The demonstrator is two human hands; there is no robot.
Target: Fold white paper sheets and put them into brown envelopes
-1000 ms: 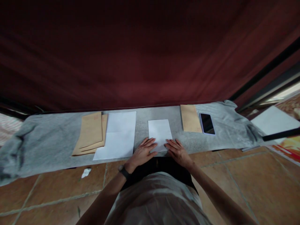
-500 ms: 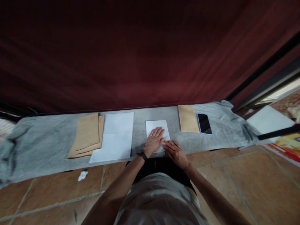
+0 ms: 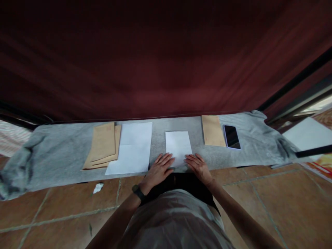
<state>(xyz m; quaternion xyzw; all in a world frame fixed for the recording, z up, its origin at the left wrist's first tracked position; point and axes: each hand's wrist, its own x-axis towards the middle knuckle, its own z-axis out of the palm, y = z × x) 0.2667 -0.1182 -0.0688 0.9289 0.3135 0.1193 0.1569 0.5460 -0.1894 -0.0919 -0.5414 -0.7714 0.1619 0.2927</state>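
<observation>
A small white sheet, perhaps folded, [image 3: 178, 143] lies on the grey cloth [image 3: 62, 148] in front of me. My left hand [image 3: 160, 170] rests flat at its lower left edge, fingers extended, with a dark band on the wrist. At the lower right edge is my right hand [image 3: 199, 167], its fingers stretched towards the sheet. Left of them lie larger white sheets [image 3: 133, 148], partly under several brown envelopes [image 3: 103, 141]. One more brown envelope [image 3: 213, 130] lies to the right, beside a phone [image 3: 232, 137] with a dark screen.
Dark red fabric [image 3: 166, 69] rises behind the cloth-covered surface. White crumpled scrap [image 3: 98, 187] lies on the tiled floor [image 3: 75, 204]. At the far right are a white panel [image 3: 308, 135], a dark bar [image 3: 313, 151] and a red and yellow printed item [image 3: 323, 166].
My left hand has slid from the middle of the small white sheet down to its lower left edge. My right hand has shifted slightly to the right. The view has shifted a little.
</observation>
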